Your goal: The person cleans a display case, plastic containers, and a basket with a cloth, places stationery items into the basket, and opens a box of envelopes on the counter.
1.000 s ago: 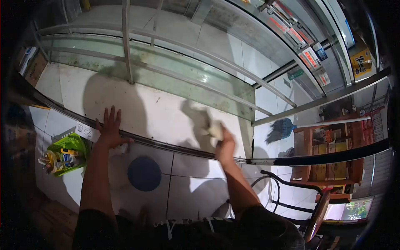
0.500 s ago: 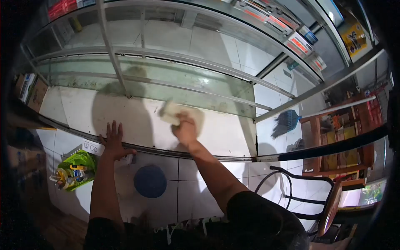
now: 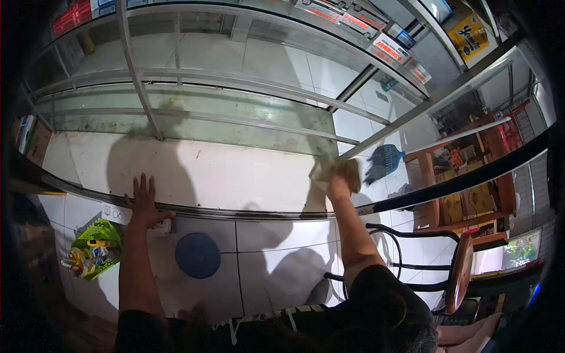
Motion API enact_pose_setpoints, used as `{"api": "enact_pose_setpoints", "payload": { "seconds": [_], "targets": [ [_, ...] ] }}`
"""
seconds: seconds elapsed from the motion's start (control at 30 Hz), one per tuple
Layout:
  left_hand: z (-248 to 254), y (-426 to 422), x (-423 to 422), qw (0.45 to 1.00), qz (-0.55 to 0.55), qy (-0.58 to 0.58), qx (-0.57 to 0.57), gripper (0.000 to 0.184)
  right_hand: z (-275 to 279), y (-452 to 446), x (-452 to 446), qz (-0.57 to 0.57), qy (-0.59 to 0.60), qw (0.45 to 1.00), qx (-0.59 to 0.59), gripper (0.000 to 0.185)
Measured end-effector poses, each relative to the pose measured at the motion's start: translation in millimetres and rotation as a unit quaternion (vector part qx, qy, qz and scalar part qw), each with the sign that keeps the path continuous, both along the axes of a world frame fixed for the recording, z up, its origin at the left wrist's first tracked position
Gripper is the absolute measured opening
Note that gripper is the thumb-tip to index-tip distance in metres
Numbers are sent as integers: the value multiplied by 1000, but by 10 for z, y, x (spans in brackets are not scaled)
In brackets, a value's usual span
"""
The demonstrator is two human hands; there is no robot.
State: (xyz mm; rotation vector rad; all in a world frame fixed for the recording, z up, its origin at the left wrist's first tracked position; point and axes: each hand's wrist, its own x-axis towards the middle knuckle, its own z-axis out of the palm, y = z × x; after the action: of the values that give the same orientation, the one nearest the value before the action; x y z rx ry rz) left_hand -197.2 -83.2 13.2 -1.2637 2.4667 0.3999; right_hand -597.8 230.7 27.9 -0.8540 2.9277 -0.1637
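- Since half a second ago, the right hand [image 3: 339,183] and the pale cloth [image 3: 352,172] have swept from the middle of the white panel [image 3: 253,176] to its right end.
- The right hand is closed on the cloth, which bulges out on both sides of the fingers; some blur hides the exact finger positions.
- The cloth lies at the panel's right corner, near the metal frame [image 3: 376,140].
- The left hand [image 3: 143,205] holds nothing: its fingers are spread apart over the panel's front edge, with the palm by the dark rail [image 3: 259,213], the same spot as before.
- Behind the panel runs a strip of greenish glass [image 3: 235,122] with dark smudges.
- On the tiled floor, a green basket [image 3: 113,235] of small items sits to the left of the left forearm, and a round blue object [image 3: 198,255] to its right.
- Beyond the panel's right end is a blue broom head [image 3: 386,159]; a chair [image 3: 461,273] stands nearer the person, right of the right arm.
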Motion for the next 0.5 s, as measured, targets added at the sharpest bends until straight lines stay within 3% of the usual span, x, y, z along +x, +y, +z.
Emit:
{"api": "enact_pose_setpoints", "payload": {
  "seconds": [0.1,0.17,0.2,0.27,0.37,0.43,0.47,0.5],
  "targets": [
    [50,15,-22,1000,8,-1,4,128,-317,106,304,-64,-11,994,84,40],
    [49,22,-14,1000,7,0,4,128,-465,166,585,77,156,984,-44,42],
    [53,20,-13,1000,6,2,3,128,-433,128,639,76,161,983,-43,42],
    [63,15,-14,1000,9,3,7,128,124,-30,899,38,-72,997,-4,41],
    [87,16,-37,1000,13,0,16,127,776,-112,902,8,-42,996,-74,40],
    [112,32,-34,1000,21,5,14,127,1331,-37,702,106,210,958,-164,37],
    [110,38,-23,1000,25,6,13,126,1883,-56,661,73,346,935,-1,40],
    [88,35,-9,1000,21,7,13,126,2239,-33,517,173,536,809,-168,35]
  ]
}}
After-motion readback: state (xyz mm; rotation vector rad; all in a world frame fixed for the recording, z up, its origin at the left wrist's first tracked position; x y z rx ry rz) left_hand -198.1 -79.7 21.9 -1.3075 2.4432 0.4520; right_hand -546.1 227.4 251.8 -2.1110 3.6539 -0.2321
